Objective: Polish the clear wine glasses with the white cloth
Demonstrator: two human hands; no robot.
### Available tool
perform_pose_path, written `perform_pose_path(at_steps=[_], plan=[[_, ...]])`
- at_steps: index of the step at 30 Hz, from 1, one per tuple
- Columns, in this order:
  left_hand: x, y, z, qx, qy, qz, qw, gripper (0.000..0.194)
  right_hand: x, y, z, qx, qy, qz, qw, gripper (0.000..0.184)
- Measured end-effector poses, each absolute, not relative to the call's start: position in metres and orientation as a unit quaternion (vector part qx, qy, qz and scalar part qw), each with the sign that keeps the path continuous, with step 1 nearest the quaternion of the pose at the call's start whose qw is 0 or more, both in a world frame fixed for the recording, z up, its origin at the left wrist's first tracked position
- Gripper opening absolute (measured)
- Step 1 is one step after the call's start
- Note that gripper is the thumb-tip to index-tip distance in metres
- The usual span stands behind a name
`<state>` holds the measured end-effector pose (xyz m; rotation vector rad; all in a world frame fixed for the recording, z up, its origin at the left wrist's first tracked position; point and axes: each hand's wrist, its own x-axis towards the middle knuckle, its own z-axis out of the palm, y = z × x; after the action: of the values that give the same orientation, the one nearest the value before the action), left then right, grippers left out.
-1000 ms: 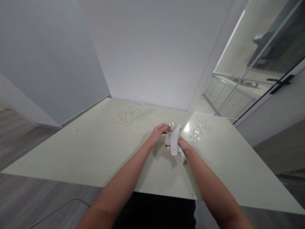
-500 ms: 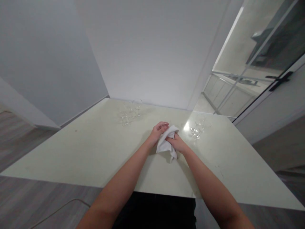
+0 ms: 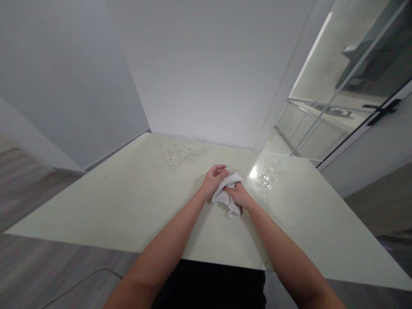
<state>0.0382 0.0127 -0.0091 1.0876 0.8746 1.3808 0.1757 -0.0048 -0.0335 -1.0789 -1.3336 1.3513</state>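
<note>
Holding cloth (image 3: 220, 196) in right hand (image 3: 240, 195), against glass (image 3: 224, 173) in left hand (image 3: 212, 178).

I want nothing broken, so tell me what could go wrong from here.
The left hand seems to hold a clear glass, mostly hidden, against the white cloth in the right hand; it might slip.
The glasses on the right stand not far beyond the right hand, so a sideways swing could knock them.
The glasses at the back left are closely grouped; bumping one might topple others.
</note>
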Motion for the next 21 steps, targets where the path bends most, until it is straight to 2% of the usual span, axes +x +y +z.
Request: perform_pose_path(at_steps=[5,11,16,21], plan=[[0.0318,0.0155,-0.0073,0.44,0.274,0.571,0.637,0.048,0.1808,-0.0108,-0.0276,-0.401,-0.453,0.678,0.418,0.041],[0.0344,0.0168,-0.0095,0.436,0.358,0.586,0.582,0.045,0.1729,-0.0101,-0.0277,-0.418,-0.521,0.585,0.461,0.034],[0.0337,0.0169,-0.0077,0.429,0.27,0.56,0.656,0.047,0.1791,-0.0094,-0.0282,-0.409,-0.467,0.649,0.439,0.039],[0.0369,0.0136,-0.0065,0.462,0.337,0.584,0.577,0.049,0.1798,-0.012,-0.0262,-0.41,-0.485,0.65,0.417,0.035]])
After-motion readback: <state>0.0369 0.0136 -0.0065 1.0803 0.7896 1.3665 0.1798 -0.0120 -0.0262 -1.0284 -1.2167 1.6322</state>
